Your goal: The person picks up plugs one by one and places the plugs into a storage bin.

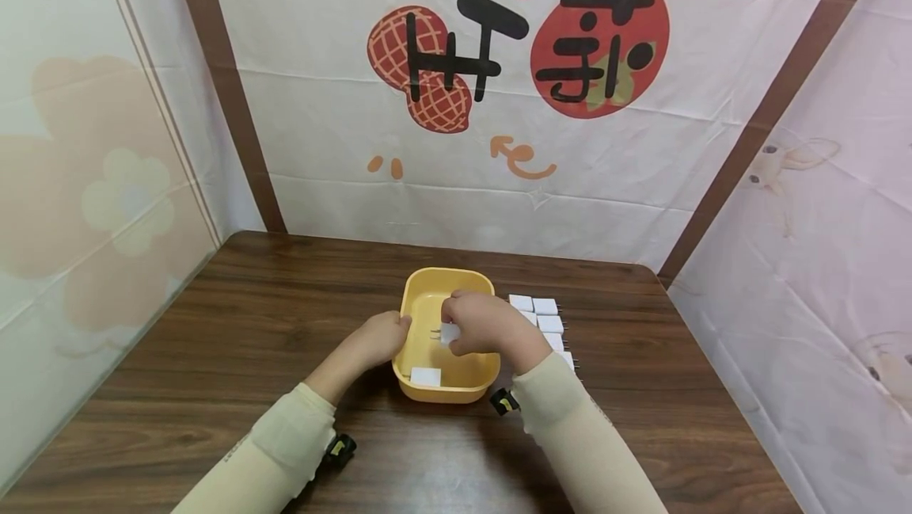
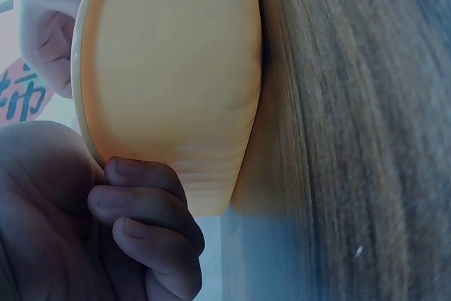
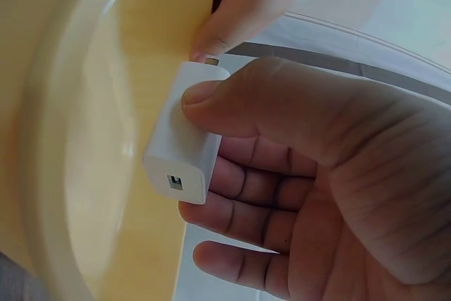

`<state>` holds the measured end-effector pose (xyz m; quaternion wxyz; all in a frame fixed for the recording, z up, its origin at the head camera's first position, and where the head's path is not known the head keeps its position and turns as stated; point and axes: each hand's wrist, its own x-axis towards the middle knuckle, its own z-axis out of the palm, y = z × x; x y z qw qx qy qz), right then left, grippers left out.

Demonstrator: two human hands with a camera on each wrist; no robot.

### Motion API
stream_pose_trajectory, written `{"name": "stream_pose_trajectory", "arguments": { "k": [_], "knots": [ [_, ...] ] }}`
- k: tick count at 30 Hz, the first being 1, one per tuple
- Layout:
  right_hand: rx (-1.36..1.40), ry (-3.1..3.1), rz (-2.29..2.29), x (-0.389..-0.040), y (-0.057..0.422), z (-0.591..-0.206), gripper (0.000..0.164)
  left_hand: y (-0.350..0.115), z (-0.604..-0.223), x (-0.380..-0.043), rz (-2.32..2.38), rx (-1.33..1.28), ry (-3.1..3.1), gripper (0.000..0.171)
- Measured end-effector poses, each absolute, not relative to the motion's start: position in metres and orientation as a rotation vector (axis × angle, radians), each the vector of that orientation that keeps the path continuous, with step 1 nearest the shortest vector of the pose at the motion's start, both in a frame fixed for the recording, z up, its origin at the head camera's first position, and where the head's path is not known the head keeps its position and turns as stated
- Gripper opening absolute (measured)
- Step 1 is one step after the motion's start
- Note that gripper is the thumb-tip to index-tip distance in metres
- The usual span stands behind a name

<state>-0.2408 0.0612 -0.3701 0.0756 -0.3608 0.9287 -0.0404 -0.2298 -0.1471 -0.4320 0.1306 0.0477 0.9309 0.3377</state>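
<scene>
A yellow plastic basin (image 1: 449, 395) stands on the table, with one white charger (image 1: 425, 376) lying in its near left corner. My left hand (image 1: 383, 337) grips the basin's left rim; in the left wrist view its fingers (image 2: 151, 209) curl against the outer wall. Over the basin, my right hand (image 1: 488, 324) pinches another white USB charger (image 3: 184, 132) between thumb and fingers. Its two prongs point left in the head view, and its USB port faces the right wrist camera. Several white chargers (image 1: 550, 325) lie in rows right of the basin, partly hidden by my right arm.
The dark wooden table (image 1: 299, 284) extends around the basin on all sides. A white printed cloth (image 1: 321, 165) hangs along its back edge, with more cloth at both sides. A black wrist camera (image 1: 340, 449) sits by the left sleeve, another (image 1: 503, 401) by the right.
</scene>
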Motion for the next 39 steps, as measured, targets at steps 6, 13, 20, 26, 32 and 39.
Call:
{"name": "stream_pose_trajectory", "arguments": {
  "k": [6,13,20,26,32,39],
  "knots": [
    [-1.107,2.76,-0.122,-0.243,0.056,-0.373,0.022,-0.147,-0.432,-0.231,0.981,0.152,2.711,0.042],
    [-1.115,2.77,-0.072,-0.246,0.051,-0.379,0.022,-0.147,-0.432,-0.231,0.997,0.168,2.711,0.041],
    [-1.105,2.775,-0.029,-0.247,0.046,-0.383,0.023,-0.148,-0.432,-0.232,0.997,0.164,2.714,0.041],
    [-1.155,2.785,-0.003,-0.246,0.041,-0.387,0.026,-0.148,-0.431,-0.232,0.99,0.175,2.698,0.043],
    [-1.157,2.778,0.002,-0.245,0.036,-0.392,0.027,-0.148,-0.431,-0.233,0.98,0.178,2.692,0.043],
    [-1.15,2.759,0.017,-0.245,0.03,-0.396,0.023,-0.149,-0.431,-0.232,0.989,0.162,2.673,0.041]
  ]
}}
